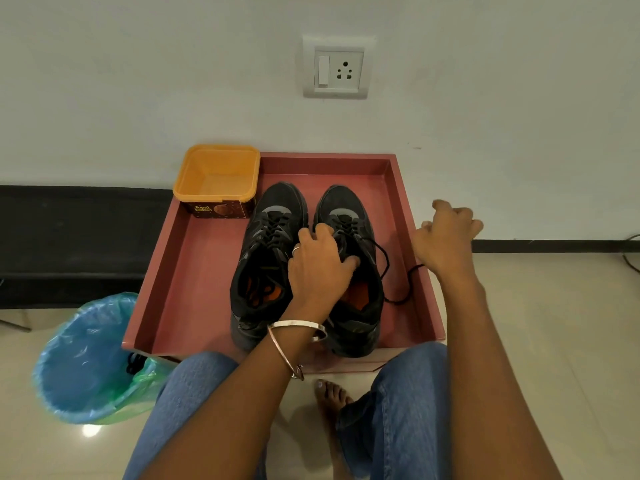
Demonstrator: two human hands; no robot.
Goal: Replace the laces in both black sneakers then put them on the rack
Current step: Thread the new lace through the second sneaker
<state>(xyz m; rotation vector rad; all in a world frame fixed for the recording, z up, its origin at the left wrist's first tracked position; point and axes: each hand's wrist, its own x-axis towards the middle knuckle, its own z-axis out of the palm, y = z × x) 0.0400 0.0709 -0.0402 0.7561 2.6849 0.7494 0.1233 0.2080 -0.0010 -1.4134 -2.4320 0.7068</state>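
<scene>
Two black sneakers stand side by side, toes toward the wall, in a pink-red tray (201,271). The left sneaker (266,258) is laced. My left hand (318,268) grips the upper of the right sneaker (356,317) over its lacing, fingers curled on the tongue. A loose black lace (386,271) runs from that sneaker's eyelets, loops over the tray floor and rises behind my right hand (445,237). That hand hovers over the tray's right wall with fingers curled, and the lace end is hidden behind it.
An orange plastic tub (216,174) sits in the tray's far left corner. A bin with a blue liner (86,358) stands on the floor at left, a black lace (133,363) hanging at its rim. My jeans-clad knees and a bare foot (332,396) are below the tray.
</scene>
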